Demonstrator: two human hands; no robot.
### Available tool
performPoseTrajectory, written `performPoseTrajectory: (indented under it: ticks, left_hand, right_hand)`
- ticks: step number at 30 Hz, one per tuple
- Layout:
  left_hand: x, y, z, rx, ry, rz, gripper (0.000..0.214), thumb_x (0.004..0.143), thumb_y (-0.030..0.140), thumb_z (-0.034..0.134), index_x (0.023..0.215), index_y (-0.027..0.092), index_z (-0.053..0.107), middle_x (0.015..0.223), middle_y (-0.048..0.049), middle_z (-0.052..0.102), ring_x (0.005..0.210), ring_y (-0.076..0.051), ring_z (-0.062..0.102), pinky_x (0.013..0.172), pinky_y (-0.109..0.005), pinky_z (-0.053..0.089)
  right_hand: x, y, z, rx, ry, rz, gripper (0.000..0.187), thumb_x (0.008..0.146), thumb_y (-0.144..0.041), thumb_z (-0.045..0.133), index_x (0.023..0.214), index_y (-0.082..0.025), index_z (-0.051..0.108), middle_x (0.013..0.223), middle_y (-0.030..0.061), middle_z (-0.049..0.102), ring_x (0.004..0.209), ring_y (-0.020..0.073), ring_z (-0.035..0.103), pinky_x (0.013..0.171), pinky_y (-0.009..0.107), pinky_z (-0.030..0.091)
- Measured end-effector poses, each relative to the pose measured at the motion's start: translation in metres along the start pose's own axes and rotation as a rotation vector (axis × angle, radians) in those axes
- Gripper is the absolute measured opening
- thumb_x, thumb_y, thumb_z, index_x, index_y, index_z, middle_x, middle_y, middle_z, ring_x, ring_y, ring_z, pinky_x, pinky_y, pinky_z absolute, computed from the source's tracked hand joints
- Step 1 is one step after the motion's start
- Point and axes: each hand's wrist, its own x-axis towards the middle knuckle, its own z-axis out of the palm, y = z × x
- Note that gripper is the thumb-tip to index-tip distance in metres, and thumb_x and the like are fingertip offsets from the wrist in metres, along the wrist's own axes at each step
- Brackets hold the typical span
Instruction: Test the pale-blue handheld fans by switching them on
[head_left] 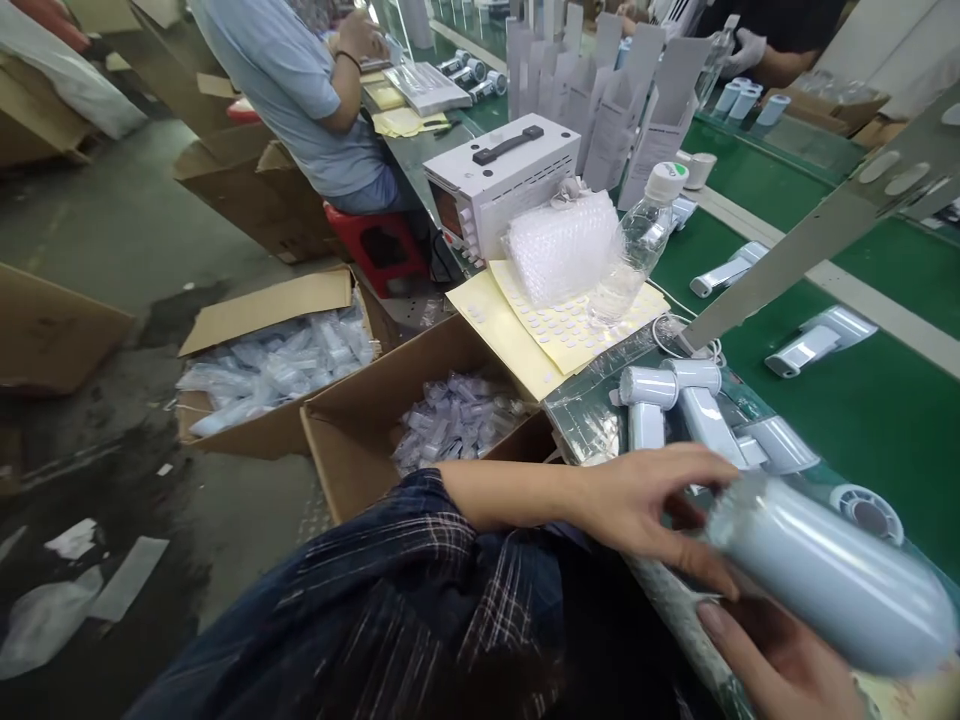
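A light-blue, glossy, rounded cylindrical device (840, 575) lies at the lower right, close to the camera and slightly blurred. My left hand (652, 510) grips its near-left end between thumb and fingers. Below it, my right hand (780, 655) holds the underside, with its thumb showing and most of its fingers hidden. Just beyond my hands, several light-blue handheld devices (701, 405) with handles lie together at the bench edge. A round part (868, 512) with a white ring sits behind the held device.
Left of the bench stand open cartons (337, 430) with plastic-wrapped pieces. Yellow sticker sheets (517, 330), bubble wrap (562, 245), a clear bottle (637, 240) and a white power supply (502, 170) occupy the bench. A metal post (810, 235) slants across the green belt (750, 370). Co-workers sit beyond.
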Motion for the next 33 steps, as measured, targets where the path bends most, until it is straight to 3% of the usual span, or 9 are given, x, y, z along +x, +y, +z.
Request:
performPoseTrajectory:
  ticks: [2,4,7,12,18,21,24,29,33]
  left_hand:
    - [-0.004,-0.002,-0.010,0.283,0.009,0.093,0.053,0.079,0.055,0.090,0.119,0.022,0.078,0.125,-0.0135,0.074,0.125,-0.031,0.065,0.117,-0.046,0.048]
    - [-0.021,-0.005,-0.036,0.662,0.199,0.049,0.031,0.093,0.045,0.078,0.116,0.025,0.080,0.118,-0.0108,0.074,0.118,-0.028,0.065,0.115,-0.048,0.049]
    - [-0.058,-0.014,-0.083,1.149,0.578,-0.274,0.020,0.102,0.030,0.065,0.111,0.019,0.080,0.108,-0.0111,0.069,0.104,-0.025,0.062,0.097,-0.044,0.055]
    - [-0.088,-0.035,-0.120,1.206,0.560,-0.373,0.014,0.098,0.017,0.064,0.090,0.016,0.076,0.095,-0.0101,0.067,0.094,-0.025,0.059,0.096,-0.045,0.054]
    - [-0.066,-0.003,-0.096,1.058,0.557,-0.285,0.012,0.093,0.018,0.073,0.080,0.019,0.074,0.089,-0.0066,0.068,0.092,-0.023,0.059,0.095,-0.042,0.051]
    - [-0.049,0.028,-0.056,0.505,0.605,-0.020,0.022,0.089,0.041,0.084,0.084,0.021,0.079,0.088,-0.0039,0.065,0.090,-0.019,0.059,0.091,-0.037,0.052]
    - [-0.034,0.044,-0.012,0.017,0.535,0.062,0.032,0.080,0.052,0.091,0.079,0.021,0.082,0.089,-0.0021,0.056,0.081,-0.013,0.054,0.076,-0.031,0.050]
    - [-0.016,0.013,0.024,-0.098,0.578,0.039,0.038,0.076,0.054,0.093,0.076,0.019,0.078,0.093,-0.0016,0.050,0.081,-0.012,0.049,0.075,-0.031,0.048]
    - [-0.002,-0.028,-0.015,0.148,0.754,-0.018,0.046,0.081,0.033,0.089,0.118,0.021,0.064,0.099,-0.0009,0.056,0.085,-0.013,0.051,0.080,-0.029,0.048]
  right_hand:
    - [-0.004,-0.011,0.015,0.026,-0.054,0.018,0.050,0.078,-0.055,0.086,0.122,-0.032,0.079,0.123,0.0058,0.081,0.125,0.0429,0.071,0.102,0.052,0.065]
    - [-0.004,-0.020,0.023,0.120,-0.165,0.056,0.047,0.081,-0.054,0.085,0.119,-0.027,0.079,0.128,0.0088,0.080,0.123,0.0407,0.074,0.103,0.049,0.065]
    - [-0.003,-0.028,0.031,0.386,-0.230,0.140,0.055,0.083,-0.051,0.086,0.128,-0.023,0.073,0.126,0.0156,0.081,0.116,0.0392,0.078,0.098,0.049,0.067]
    - [0.003,-0.043,0.050,0.526,-0.216,0.121,0.052,0.081,-0.054,0.088,0.117,-0.021,0.072,0.121,0.0183,0.081,0.108,0.0369,0.081,0.095,0.050,0.067]
    - [0.003,-0.056,0.055,0.529,-0.204,0.072,0.048,0.083,-0.051,0.088,0.118,-0.021,0.072,0.115,0.0166,0.083,0.105,0.0332,0.082,0.090,0.044,0.069]
    - [0.000,-0.056,0.055,0.517,-0.194,0.082,0.048,0.083,-0.052,0.087,0.118,-0.021,0.073,0.116,0.0164,0.083,0.106,0.0330,0.082,0.093,0.045,0.068]
    - [0.000,-0.057,0.057,0.467,-0.166,0.078,0.049,0.080,-0.057,0.087,0.112,-0.020,0.077,0.115,0.0169,0.083,0.106,0.0348,0.081,0.096,0.048,0.067]
    - [0.005,-0.057,0.062,0.421,-0.099,0.076,0.065,0.076,-0.060,0.089,0.125,-0.021,0.074,0.113,0.0159,0.083,0.108,0.0356,0.080,0.100,0.051,0.064]
    - [0.003,-0.046,0.061,0.356,-0.090,0.146,0.062,0.077,-0.061,0.087,0.123,-0.021,0.074,0.116,0.0162,0.082,0.110,0.0364,0.079,0.104,0.053,0.062]
